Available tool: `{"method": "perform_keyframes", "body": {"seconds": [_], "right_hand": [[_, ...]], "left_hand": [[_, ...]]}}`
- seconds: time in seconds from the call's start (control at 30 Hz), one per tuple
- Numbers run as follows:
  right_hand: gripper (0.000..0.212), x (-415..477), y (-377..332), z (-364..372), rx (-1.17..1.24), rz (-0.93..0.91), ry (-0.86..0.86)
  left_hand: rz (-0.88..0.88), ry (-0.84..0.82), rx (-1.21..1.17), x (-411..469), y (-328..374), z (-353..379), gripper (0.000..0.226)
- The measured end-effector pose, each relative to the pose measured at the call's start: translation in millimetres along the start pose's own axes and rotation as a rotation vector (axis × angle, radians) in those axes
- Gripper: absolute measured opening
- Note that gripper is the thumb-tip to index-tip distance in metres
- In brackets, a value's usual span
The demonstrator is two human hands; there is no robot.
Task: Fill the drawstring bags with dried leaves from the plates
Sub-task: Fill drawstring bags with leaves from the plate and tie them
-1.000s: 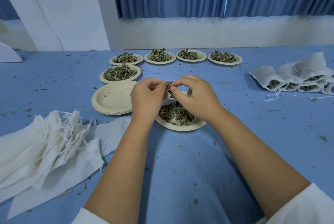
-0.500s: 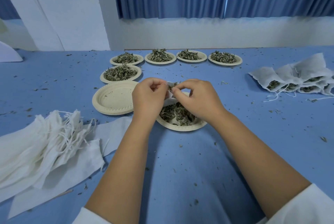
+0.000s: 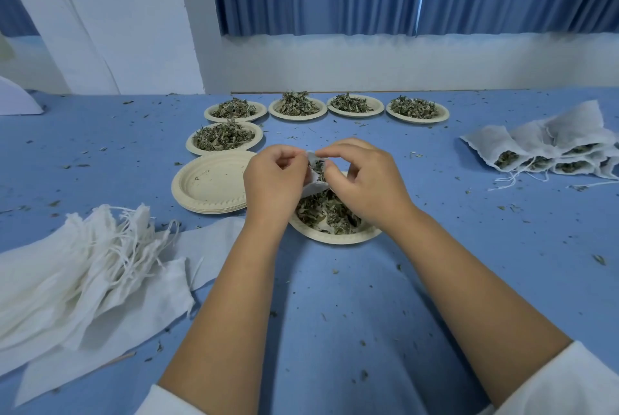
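Held bag (image 3: 314, 185) mostly hidden; filled bags (image 3: 552, 153) off right edge.

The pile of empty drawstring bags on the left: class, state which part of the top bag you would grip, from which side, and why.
Pinch the mouth hem by the strings, probably, coming from the plates' side. The pile of empty drawstring bags fans its open ends and loose strings toward the stack of empty plates; the closed ends lie overlapped and flat.

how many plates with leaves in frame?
6. Back row, left to right: plate one, plate two, plate three, plate four. Fifth plate in front of plate one. Sixth plate nearest, partly under the left hand and right hand. Empty plate stack excluded.
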State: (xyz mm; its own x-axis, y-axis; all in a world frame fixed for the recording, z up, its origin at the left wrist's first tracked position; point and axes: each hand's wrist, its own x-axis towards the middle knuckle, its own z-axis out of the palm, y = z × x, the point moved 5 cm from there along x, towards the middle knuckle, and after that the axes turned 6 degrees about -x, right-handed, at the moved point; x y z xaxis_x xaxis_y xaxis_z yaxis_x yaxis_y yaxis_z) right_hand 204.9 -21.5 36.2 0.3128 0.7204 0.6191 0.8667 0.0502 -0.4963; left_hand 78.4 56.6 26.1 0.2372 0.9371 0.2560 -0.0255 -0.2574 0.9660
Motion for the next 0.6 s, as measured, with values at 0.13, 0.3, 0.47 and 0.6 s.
{"method": "perform_keyframes", "body": {"seconds": [0.13, 0.3, 0.47, 0.6], "right_hand": [[0.023, -3, 1, 14, -0.067, 0.002, -0.227], [0.019, -7, 6, 29, -0.1, 0.021, -0.406], [0.011, 1, 5, 6, -0.026, 0.015, -0.191], [0.005, 0, 2, -2, -0.09, -0.069, -0.211]], "left_hand": [[-0.005, -0.03, -0.006, -2, 2, 3, 0.013], [0.041, -0.128, 0.06, -4, 6, 10, 0.015], [0.012, -0.027, 0.019, 0, 2, 1, 0.014], [0.009, 0.004, 0.004, 2, 1, -3, 0.015]]}}
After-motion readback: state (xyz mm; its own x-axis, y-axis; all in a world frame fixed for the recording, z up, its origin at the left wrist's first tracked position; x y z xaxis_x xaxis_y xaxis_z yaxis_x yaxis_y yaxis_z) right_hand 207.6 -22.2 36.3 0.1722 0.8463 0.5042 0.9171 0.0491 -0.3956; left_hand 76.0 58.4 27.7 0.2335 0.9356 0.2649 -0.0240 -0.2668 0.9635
